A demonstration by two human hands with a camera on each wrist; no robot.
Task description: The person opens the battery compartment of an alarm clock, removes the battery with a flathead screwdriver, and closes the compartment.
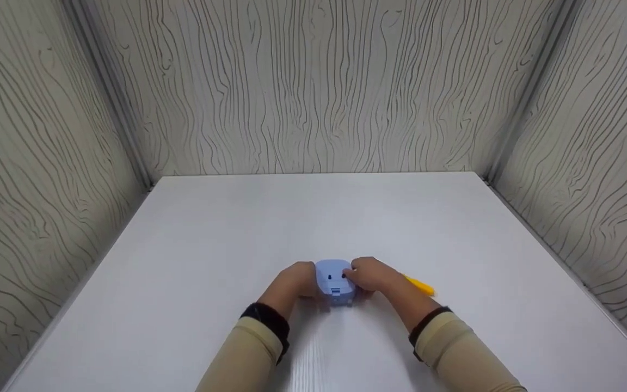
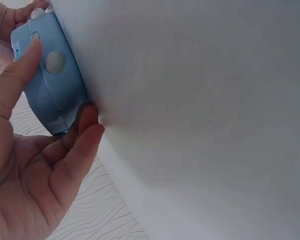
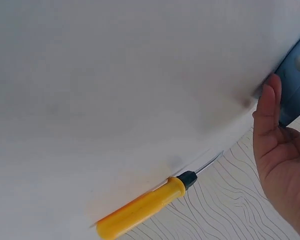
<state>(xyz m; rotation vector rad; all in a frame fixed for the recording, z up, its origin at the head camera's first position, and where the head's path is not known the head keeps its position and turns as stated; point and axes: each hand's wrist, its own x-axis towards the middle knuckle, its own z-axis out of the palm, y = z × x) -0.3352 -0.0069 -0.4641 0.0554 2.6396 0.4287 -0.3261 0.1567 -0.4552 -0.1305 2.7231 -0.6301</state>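
A light-blue rounded plastic case (image 1: 334, 268) with two dark dots and a small latch on its near side sits low over the white table, between both hands. My left hand (image 1: 298, 279) holds its left side. In the left wrist view, one digit presses by a small slot on the case (image 2: 57, 92), beside a pale round knob (image 2: 54, 62), and the other fingers curl at its end. My right hand (image 1: 370, 274) grips the right side, with its thumb on top near one dot. The right wrist view shows its fingers (image 3: 266, 107) against the case's wall.
A screwdriver (image 3: 142, 210) with a yellow handle, dark collar and thin metal shaft lies on the table just right of my right hand. Walls with a wood-grain print (image 1: 313, 87) enclose the white table (image 1: 313, 218) at the back and both sides.
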